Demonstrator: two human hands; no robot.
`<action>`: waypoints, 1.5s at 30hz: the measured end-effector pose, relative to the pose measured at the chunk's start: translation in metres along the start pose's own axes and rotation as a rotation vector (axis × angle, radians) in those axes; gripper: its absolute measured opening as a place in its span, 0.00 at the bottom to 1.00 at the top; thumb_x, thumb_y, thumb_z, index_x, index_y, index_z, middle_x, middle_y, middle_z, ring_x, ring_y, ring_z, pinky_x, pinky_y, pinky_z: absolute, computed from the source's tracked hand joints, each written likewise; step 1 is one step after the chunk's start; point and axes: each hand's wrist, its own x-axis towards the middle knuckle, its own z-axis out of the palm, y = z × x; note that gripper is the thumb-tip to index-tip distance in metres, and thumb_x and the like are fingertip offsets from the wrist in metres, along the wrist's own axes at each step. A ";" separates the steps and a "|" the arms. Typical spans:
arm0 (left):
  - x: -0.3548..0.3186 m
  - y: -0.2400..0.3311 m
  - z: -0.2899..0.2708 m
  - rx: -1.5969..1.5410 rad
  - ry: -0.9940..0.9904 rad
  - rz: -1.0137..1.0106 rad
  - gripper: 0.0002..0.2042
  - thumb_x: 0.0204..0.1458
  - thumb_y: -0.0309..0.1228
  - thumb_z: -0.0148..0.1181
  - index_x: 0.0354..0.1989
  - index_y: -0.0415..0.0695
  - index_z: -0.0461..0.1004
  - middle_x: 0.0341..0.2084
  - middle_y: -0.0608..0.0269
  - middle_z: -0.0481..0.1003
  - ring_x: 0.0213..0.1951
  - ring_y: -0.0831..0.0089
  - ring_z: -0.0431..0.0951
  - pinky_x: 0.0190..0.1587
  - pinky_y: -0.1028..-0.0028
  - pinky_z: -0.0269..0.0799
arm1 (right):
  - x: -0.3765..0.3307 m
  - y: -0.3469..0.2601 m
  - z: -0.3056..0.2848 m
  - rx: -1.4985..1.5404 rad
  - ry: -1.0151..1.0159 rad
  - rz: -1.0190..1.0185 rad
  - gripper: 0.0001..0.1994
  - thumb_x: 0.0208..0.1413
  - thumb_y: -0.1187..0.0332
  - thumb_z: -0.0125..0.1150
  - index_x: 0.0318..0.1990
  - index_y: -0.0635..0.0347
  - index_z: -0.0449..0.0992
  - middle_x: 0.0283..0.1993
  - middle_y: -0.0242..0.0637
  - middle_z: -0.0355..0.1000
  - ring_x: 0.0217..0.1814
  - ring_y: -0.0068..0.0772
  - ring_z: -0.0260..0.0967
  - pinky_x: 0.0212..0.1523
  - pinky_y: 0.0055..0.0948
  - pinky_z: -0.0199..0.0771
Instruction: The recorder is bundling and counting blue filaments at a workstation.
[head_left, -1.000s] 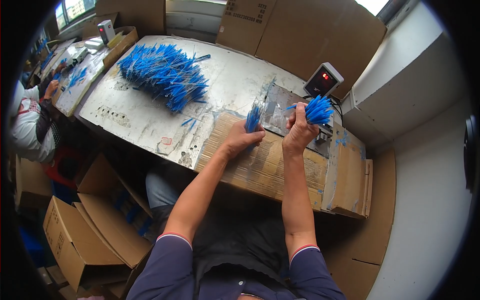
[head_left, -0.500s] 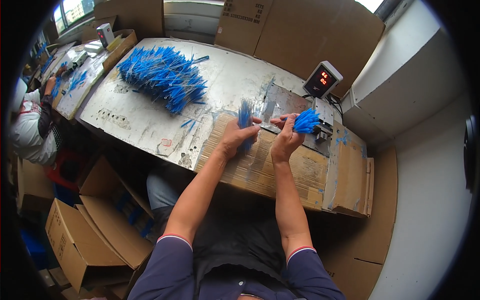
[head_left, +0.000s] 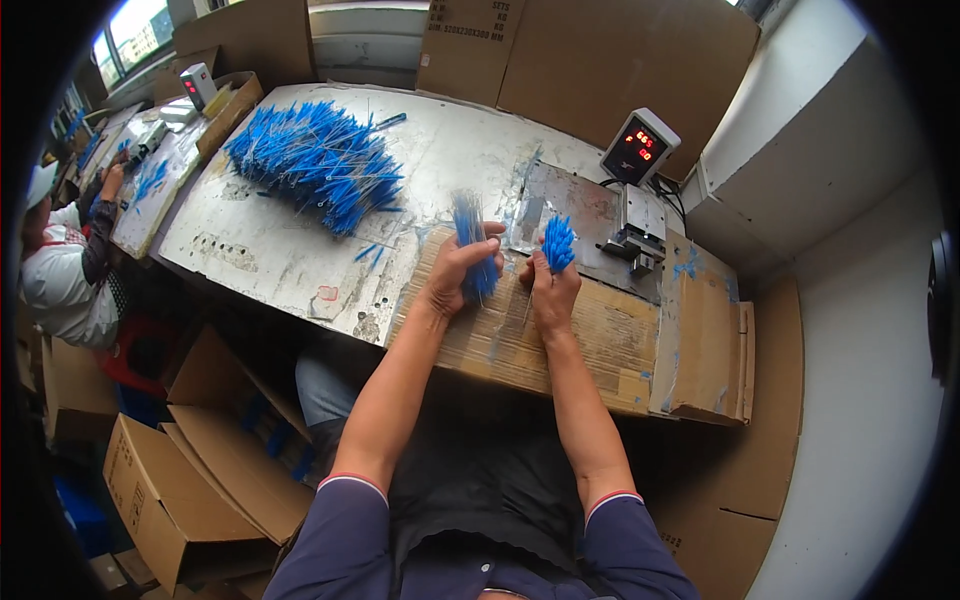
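Note:
My left hand [head_left: 452, 275] is closed round a bundle of thin blue pieces with wire tails [head_left: 468, 222], held upright and slightly blurred. Close by on the right, my right hand [head_left: 555, 297] grips a second bundle [head_left: 559, 243], its blue ends fanned out at the top. Both hands are over a cardboard sheet [head_left: 600, 345] at the table's near edge, a small gap between them. A large heap of the same blue wire pieces [head_left: 315, 160] lies on the white tabletop [head_left: 260, 270], to the far left of my hands.
Right of my hands stand a small metal fixture [head_left: 637, 228] and a white box with a red digital display [head_left: 640, 147]. A few blue pieces [head_left: 372, 253] lie loose. Open cartons [head_left: 190, 480] sit low on the left; a co-worker [head_left: 70, 265] is at another table.
My right hand has moved left with its bundle, away from the metal fixture and nearer my left hand. My left hand has shifted slightly left. The display's digits differ.

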 end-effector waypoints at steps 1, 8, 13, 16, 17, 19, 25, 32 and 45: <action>0.000 -0.001 -0.003 0.013 -0.013 -0.006 0.23 0.55 0.28 0.67 0.58 0.34 0.71 0.32 0.61 0.76 0.34 0.71 0.80 0.38 0.72 0.78 | -0.002 -0.001 0.001 0.115 -0.023 0.102 0.12 0.70 0.70 0.58 0.55 0.66 0.76 0.34 0.33 0.76 0.28 0.23 0.74 0.31 0.26 0.79; 0.002 -0.006 -0.006 0.040 -0.085 -0.025 0.23 0.56 0.29 0.67 0.58 0.35 0.70 0.31 0.61 0.76 0.34 0.71 0.79 0.40 0.71 0.78 | -0.001 -0.027 -0.008 0.101 0.190 -0.214 0.12 0.69 0.73 0.58 0.57 0.65 0.73 0.39 0.34 0.77 0.33 0.23 0.74 0.38 0.27 0.77; 0.000 -0.007 -0.002 0.066 -0.046 0.035 0.30 0.52 0.31 0.69 0.63 0.32 0.67 0.32 0.62 0.77 0.33 0.72 0.80 0.38 0.72 0.78 | -0.015 -0.007 -0.007 0.092 0.038 -0.101 0.08 0.66 0.77 0.60 0.50 0.65 0.76 0.39 0.35 0.78 0.33 0.22 0.74 0.38 0.25 0.79; 0.001 -0.006 0.002 0.006 -0.069 0.054 0.32 0.52 0.31 0.69 0.65 0.33 0.66 0.32 0.64 0.76 0.32 0.72 0.79 0.38 0.72 0.77 | -0.013 -0.005 -0.011 0.115 0.046 -0.037 0.03 0.66 0.76 0.61 0.42 0.65 0.79 0.34 0.32 0.78 0.31 0.18 0.73 0.34 0.22 0.76; -0.001 -0.005 0.002 0.012 -0.066 0.047 0.32 0.52 0.31 0.69 0.65 0.33 0.66 0.32 0.64 0.76 0.32 0.72 0.79 0.38 0.72 0.77 | -0.013 -0.005 -0.012 0.160 -0.008 0.058 0.03 0.66 0.75 0.62 0.42 0.64 0.79 0.33 0.31 0.77 0.31 0.18 0.72 0.32 0.22 0.74; -0.002 -0.002 0.002 0.087 -0.096 -0.009 0.34 0.52 0.30 0.69 0.67 0.32 0.65 0.31 0.66 0.75 0.32 0.73 0.79 0.39 0.72 0.77 | -0.013 -0.002 -0.019 0.141 -0.174 0.386 0.04 0.64 0.72 0.66 0.40 0.63 0.80 0.31 0.29 0.76 0.29 0.15 0.68 0.30 0.22 0.69; -0.005 -0.001 0.002 0.189 -0.146 -0.055 0.32 0.52 0.31 0.70 0.65 0.33 0.67 0.33 0.67 0.76 0.33 0.74 0.79 0.40 0.71 0.77 | 0.005 -0.021 -0.005 0.363 0.047 0.375 0.04 0.59 0.73 0.71 0.39 0.62 0.82 0.33 0.24 0.76 0.34 0.16 0.68 0.35 0.22 0.69; -0.008 -0.004 0.008 0.271 -0.138 -0.107 0.27 0.53 0.30 0.71 0.61 0.37 0.70 0.34 0.68 0.75 0.35 0.73 0.81 0.40 0.72 0.77 | 0.038 -0.080 0.008 0.363 -0.150 0.472 0.04 0.58 0.75 0.70 0.39 0.63 0.82 0.33 0.30 0.78 0.33 0.19 0.74 0.33 0.22 0.73; -0.007 0.002 0.009 0.037 -0.206 -0.130 0.30 0.56 0.29 0.62 0.69 0.39 0.64 0.33 0.60 0.77 0.34 0.68 0.81 0.42 0.69 0.79 | 0.026 -0.056 0.002 0.423 -0.291 0.634 0.08 0.58 0.71 0.70 0.42 0.60 0.79 0.25 0.28 0.74 0.17 0.17 0.67 0.13 0.19 0.63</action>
